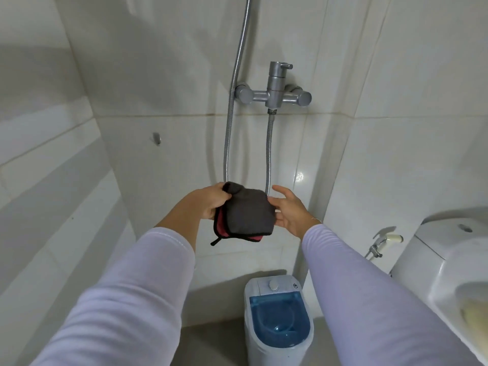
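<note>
Gripping the folded grey cloth along its left edge, the left hand is holding it in mid-air before the tiled wall, below the shower mixer. The right hand is lying relaxed, fingers spread, at the cloth's right edge. The cloth is looking soft, light and floppy, so pinching both folded edges is probably the safest hold.

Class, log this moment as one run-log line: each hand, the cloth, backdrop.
left hand: grips folded grey cloth | right hand: open, at cloth's right edge | backdrop: shower mixer on tiled wall
</note>
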`<state>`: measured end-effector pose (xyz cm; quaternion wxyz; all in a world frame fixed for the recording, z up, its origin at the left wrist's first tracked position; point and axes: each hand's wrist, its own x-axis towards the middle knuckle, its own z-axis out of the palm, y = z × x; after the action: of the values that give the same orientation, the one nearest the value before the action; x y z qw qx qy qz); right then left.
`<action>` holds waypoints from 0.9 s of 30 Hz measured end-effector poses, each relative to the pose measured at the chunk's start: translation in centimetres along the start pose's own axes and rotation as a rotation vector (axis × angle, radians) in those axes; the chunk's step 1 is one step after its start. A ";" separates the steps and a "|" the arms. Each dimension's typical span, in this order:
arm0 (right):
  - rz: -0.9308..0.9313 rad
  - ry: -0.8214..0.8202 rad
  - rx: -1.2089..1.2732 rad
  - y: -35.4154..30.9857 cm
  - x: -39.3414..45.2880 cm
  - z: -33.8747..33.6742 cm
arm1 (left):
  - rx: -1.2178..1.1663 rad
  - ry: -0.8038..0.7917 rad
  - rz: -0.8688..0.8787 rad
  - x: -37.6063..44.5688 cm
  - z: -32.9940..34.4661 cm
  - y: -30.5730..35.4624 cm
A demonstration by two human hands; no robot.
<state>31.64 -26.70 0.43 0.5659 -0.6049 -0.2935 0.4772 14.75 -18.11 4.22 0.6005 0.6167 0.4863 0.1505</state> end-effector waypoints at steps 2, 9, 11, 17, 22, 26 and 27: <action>-0.002 0.065 -0.045 0.2 0.4 -2.5 | 0.080 -0.005 -0.061 1.2 2.4 0.2; 0.115 -0.129 -0.292 -0.9 3.5 -12.7 | 0.149 -0.150 -0.065 6.6 10.5 2.5; 0.107 -0.146 -0.515 -1.1 5.2 -15.1 | 0.271 -0.120 -0.032 8.5 12.6 3.1; -0.031 -0.134 -0.919 -0.5 9.4 -21.3 | 0.608 0.096 0.072 12.7 19.1 4.0; -0.002 -0.078 -0.863 1.1 12.0 -23.9 | 0.658 0.181 0.068 14.9 21.7 2.1; 0.015 0.063 -0.748 3.1 13.2 -23.0 | 0.604 0.236 0.107 17.0 22.7 0.8; 0.023 0.099 -0.697 3.9 13.7 -22.7 | 0.571 0.247 0.117 17.6 23.0 0.5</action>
<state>56.67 -24.40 -8.91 0.3338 -0.7873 -0.4041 0.3246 41.14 -17.96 -7.74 0.3297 0.7643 0.5419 0.1160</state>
